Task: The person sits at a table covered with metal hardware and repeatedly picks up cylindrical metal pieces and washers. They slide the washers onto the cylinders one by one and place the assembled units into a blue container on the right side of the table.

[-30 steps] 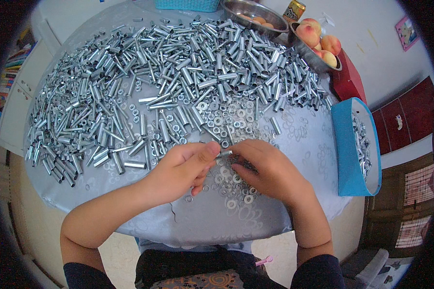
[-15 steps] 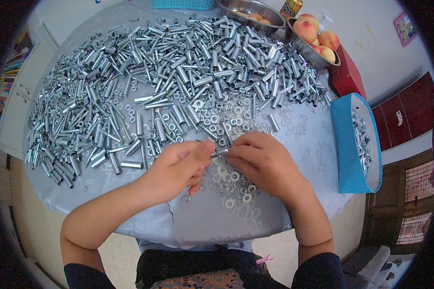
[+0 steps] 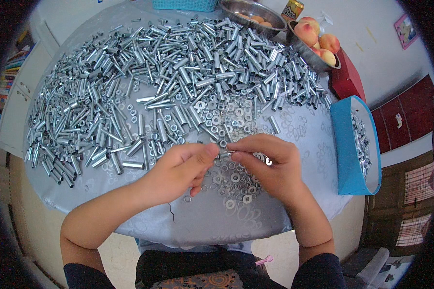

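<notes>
Above the near middle of the table, my left hand [image 3: 185, 168] pinches one end of a small silver bolt-like part [image 3: 224, 154], mostly hidden by my fingers. The thumb and forefinger of my right hand [image 3: 272, 164] close on its other end, so the two hands almost meet. A shiny washer [image 3: 268, 161] shows by the curled fingers of my right hand. Loose flat washers [image 3: 235, 177] and thin rings lie on the cloth under my hands. Just beyond my fingertips are more washers and hex nuts [image 3: 223, 144].
A broad heap of metal sleeves and bolts [image 3: 178, 62] covers the far and left table. At right stands a blue fabric bin [image 3: 347, 149] with metal parts inside. Steel bowls, one with peaches [image 3: 306, 33], one with eggs [image 3: 258, 19], sit far right beside a can [image 3: 292, 9].
My right hand has shifted slightly right, its thumb and forefinger now stretched toward the part's end. The washer by its curled fingers has come into sight. My left hand stays nearly still.
</notes>
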`<state>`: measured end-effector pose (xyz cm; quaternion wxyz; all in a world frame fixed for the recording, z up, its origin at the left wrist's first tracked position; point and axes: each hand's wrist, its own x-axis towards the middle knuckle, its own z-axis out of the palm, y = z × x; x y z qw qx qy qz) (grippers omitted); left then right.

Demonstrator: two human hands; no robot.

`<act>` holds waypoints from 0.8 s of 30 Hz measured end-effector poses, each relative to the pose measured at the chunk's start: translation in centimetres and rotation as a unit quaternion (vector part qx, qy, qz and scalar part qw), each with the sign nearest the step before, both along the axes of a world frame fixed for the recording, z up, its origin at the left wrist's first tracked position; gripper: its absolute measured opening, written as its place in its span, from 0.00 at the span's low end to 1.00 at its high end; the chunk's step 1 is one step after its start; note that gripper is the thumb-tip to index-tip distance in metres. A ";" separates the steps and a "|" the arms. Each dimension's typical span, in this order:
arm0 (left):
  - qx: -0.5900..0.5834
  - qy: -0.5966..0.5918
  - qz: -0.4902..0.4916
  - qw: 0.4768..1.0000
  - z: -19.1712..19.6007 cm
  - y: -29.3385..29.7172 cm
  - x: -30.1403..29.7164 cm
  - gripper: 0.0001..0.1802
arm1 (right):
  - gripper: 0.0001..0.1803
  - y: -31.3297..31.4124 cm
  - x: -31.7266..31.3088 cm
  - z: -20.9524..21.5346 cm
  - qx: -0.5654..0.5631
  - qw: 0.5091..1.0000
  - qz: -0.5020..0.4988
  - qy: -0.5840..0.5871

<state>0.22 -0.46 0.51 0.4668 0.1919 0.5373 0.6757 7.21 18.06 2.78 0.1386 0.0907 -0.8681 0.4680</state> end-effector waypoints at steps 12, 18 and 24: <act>-0.018 0.009 0.015 1.000 -0.2 0.2 0.1 0.21 | 0.09 0.0 0.2 0.1 -0.023 0.999 0.026 -0.025; -0.029 0.052 -0.008 0.998 -0.2 0.0 0.2 0.22 | 0.08 0.4 0.2 -0.1 -0.148 0.979 0.055 -0.130; -0.026 0.047 -0.012 0.998 -0.2 -0.1 0.2 0.21 | 0.08 0.1 0.2 0.0 -0.166 0.973 0.031 -0.159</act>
